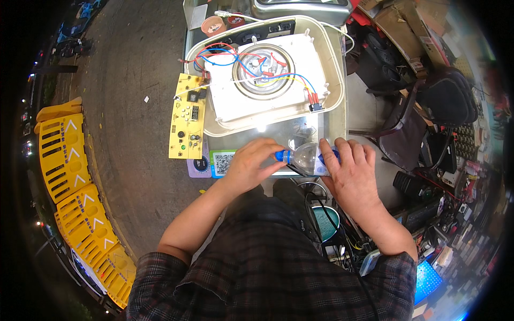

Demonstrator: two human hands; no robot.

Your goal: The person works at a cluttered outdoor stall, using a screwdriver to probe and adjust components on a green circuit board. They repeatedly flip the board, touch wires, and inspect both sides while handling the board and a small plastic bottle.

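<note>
A clear plastic bottle [306,157] with a blue cap lies sideways in front of me, at the near edge of the glass table. My right hand [350,167] is wrapped round its body, over the label. At the other end my left hand [252,163] pinches the blue cap [280,155] between thumb and fingers. Beyond my hands sits an opened appliance in a cream housing [336,80], with a white inner plate [225,101] and a round metal part [263,72] crossed by red, blue and yellow wires. A yellow circuit board [184,120] leans at its left side.
Cards with a square code [222,162] lie by the table's near edge. A metal container [300,10] and small pots [213,25] stand behind. Dark chairs [409,125] are at right, a teal-lined bucket [325,222] below. Yellow barriers [67,155] line the pavement at left.
</note>
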